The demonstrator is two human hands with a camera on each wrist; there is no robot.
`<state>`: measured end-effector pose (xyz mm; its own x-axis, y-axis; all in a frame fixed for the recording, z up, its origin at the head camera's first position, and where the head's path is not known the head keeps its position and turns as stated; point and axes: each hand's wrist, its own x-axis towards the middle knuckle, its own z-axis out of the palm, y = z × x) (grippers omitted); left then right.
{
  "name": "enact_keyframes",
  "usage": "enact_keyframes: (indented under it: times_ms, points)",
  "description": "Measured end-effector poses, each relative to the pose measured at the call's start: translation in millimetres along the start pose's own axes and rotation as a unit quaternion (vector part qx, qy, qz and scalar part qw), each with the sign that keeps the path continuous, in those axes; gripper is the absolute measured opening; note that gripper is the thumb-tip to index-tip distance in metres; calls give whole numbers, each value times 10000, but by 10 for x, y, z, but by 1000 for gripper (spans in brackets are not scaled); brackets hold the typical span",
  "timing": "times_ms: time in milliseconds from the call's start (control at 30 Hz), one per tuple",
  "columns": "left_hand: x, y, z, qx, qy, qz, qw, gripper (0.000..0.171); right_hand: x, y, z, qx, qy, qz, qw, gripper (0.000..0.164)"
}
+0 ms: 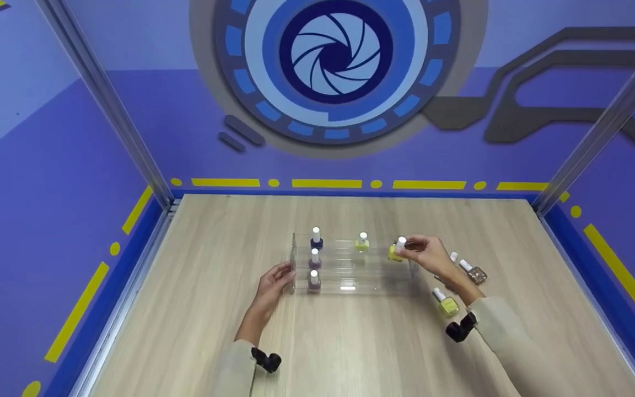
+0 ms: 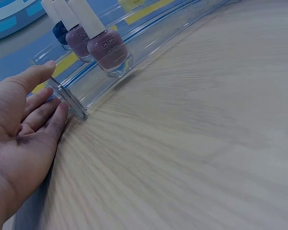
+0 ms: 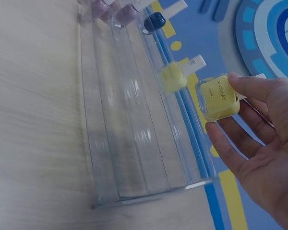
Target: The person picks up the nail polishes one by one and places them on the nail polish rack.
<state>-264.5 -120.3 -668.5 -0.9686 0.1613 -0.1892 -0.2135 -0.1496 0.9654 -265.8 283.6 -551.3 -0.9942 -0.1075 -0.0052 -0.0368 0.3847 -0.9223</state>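
A clear stepped rack point(image 1: 345, 284) stands on the table. My left hand point(image 1: 273, 284) holds its left end panel, thumb point(image 2: 41, 74) at the panel's edge and the other fingers along its outer side. Along that end stand a dark blue nail polish point(image 1: 316, 241) on the top step and two mauve nail polishes point(image 2: 109, 51) on the steps below. A pale yellow nail polish point(image 1: 362, 244) stands mid-way along the top step. My right hand point(image 1: 428, 255) pinches a yellow nail polish point(image 3: 218, 98) by its white cap, over the right end of the top step.
On the table right of the rack lies a yellow-green nail polish point(image 1: 447, 305) on its side. Beside my right wrist lie a brown glittery nail polish point(image 1: 477, 274) and another white-capped bottle point(image 1: 453, 257), partly hidden by that hand. Patterned walls enclose the table at the back and sides.
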Motion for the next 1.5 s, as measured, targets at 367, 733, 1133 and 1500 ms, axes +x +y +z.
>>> enact_keyframes:
  times_ms: [367, 733, 1133, 1500]
  points:
    - [17, -8, -10, -82, -90, 22, 9999, 52, -44, -246, 285, -316, -431, -751, 9957, 26]
    - [6, -4, -40, -90, 92, 32, 9999, 53, 20, -283, 538, -287, -519, -877, 9944, 27]
    - [20, -30, -7, -101, 12, 180, 9998, 49, 133, 5, 656, -130, -426, -696, 9966, 25]
    - [13, -20, -15, -166, -31, 89, 9998, 52, 91, -28, 747, 80, -512, -945, 9942, 25]
